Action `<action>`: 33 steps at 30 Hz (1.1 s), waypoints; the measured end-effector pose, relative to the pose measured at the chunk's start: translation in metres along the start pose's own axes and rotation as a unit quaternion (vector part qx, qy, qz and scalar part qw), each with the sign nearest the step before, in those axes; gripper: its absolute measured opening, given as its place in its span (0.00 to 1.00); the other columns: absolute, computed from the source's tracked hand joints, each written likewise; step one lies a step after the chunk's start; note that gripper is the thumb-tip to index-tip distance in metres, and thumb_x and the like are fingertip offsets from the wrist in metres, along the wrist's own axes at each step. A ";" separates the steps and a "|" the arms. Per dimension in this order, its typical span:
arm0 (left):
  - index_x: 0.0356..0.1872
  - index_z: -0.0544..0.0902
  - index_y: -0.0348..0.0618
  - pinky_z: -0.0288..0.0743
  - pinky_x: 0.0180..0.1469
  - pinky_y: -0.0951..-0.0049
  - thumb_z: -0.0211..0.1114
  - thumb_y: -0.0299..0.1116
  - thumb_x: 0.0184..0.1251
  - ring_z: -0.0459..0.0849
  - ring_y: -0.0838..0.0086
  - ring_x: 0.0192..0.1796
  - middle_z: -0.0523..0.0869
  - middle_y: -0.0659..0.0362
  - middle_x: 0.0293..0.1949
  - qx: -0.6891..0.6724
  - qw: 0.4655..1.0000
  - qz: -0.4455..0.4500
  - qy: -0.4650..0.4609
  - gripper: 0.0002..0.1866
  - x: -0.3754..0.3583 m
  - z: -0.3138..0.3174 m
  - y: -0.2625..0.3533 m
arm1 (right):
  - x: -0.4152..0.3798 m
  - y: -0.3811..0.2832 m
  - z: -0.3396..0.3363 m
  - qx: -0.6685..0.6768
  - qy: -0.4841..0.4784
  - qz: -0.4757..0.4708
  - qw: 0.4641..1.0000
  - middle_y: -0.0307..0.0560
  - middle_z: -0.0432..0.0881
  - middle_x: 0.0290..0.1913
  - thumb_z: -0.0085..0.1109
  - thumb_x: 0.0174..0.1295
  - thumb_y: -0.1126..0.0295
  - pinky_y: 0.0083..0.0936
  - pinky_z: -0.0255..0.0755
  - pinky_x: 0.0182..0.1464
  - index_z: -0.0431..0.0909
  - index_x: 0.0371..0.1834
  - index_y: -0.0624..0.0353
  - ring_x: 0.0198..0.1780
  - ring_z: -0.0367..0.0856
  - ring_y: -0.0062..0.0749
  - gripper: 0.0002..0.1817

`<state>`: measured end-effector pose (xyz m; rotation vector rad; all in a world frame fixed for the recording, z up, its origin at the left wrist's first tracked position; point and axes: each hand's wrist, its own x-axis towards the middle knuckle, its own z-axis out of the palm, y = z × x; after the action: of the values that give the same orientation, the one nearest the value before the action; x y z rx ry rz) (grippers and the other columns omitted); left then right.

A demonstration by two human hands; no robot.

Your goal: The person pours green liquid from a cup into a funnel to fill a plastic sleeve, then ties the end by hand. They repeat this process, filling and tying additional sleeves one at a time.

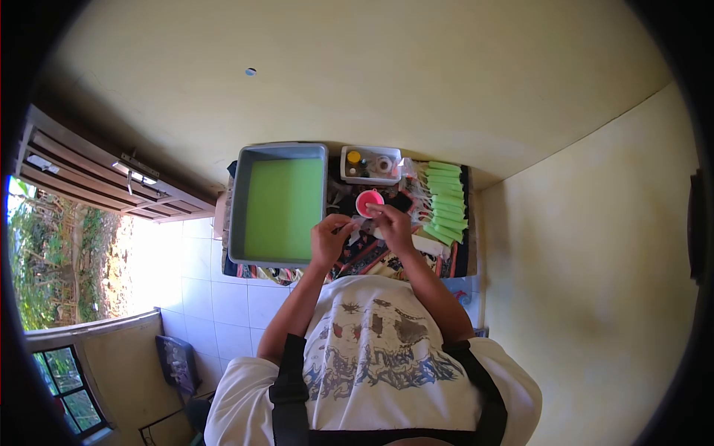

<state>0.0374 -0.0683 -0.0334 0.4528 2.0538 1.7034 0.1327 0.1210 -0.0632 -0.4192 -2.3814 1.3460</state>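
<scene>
L hand [332,239]: fingers pinched, can't tell on what. R hand [392,225]: fingertips at pink cup [365,198], grip unclear. Cup's btwn gray tub [239,208] & grn packs [448,201].

A grey tub [238,208] along the patterned cloth's [364,254] left edge holds something pale green [279,208]; light-green packets [448,201] line the right. Mid-cloth sits a pinkish-red cup [364,201]; the cloth itself mixes black, red and cream.
</scene>
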 end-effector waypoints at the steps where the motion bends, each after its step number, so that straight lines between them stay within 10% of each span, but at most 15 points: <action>1: 0.44 0.92 0.38 0.80 0.43 0.80 0.81 0.27 0.71 0.87 0.82 0.40 0.93 0.63 0.37 -0.026 1.000 0.002 0.010 0.07 0.001 0.001 -0.009 | 0.004 0.018 0.009 -0.064 0.014 -0.015 0.998 0.48 0.93 0.56 0.70 0.71 0.63 0.36 0.83 0.49 0.89 0.64 0.53 0.47 0.93 0.41 0.20; 10: 0.43 0.93 0.36 0.82 0.44 0.80 0.80 0.28 0.72 0.87 0.84 0.40 0.94 0.64 0.35 -0.086 0.994 -0.007 0.067 0.07 -0.013 -0.010 0.003 | 0.009 0.083 0.040 -0.272 -0.090 -0.009 0.958 0.45 0.92 0.58 0.70 0.68 0.67 0.43 0.85 0.57 0.91 0.56 0.54 0.56 0.91 0.49 0.15; 33: 0.42 0.94 0.37 0.78 0.35 0.82 0.82 0.30 0.70 0.84 0.87 0.32 0.94 0.64 0.33 -0.064 0.997 0.020 0.049 0.08 -0.012 -0.009 0.008 | -0.009 0.086 0.029 -0.142 0.041 -0.044 0.988 0.47 0.89 0.43 0.83 0.53 0.73 0.43 0.82 0.49 0.87 0.42 0.57 0.48 0.88 0.49 0.15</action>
<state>0.0432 -0.0802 -0.0233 0.3781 2.0000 1.9012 0.1334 0.1384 -0.1532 -0.4320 -2.4984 0.9356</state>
